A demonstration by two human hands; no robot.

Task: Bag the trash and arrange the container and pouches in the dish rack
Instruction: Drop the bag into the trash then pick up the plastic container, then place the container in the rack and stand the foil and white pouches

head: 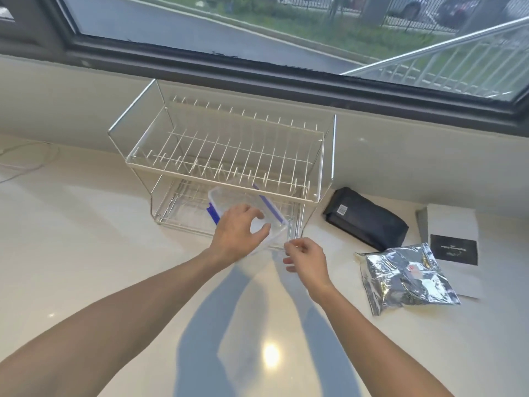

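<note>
the clear container (246,209), with blue clips and nothing visible inside, sits partly in the lower tier of the dish rack (229,144), its near corner jutting past the front edge. the left hand (239,232) holds that near end, fingers curled over the rim. the right hand (307,257) hovers just beside it, loosely curled, holding nothing i can make out. the upper tier is bare. still to arrange, on the bench (86,253): a dark pouch (366,219) and a crumpled silver pouch (406,279) to the right. no trash bag shows.
</note>
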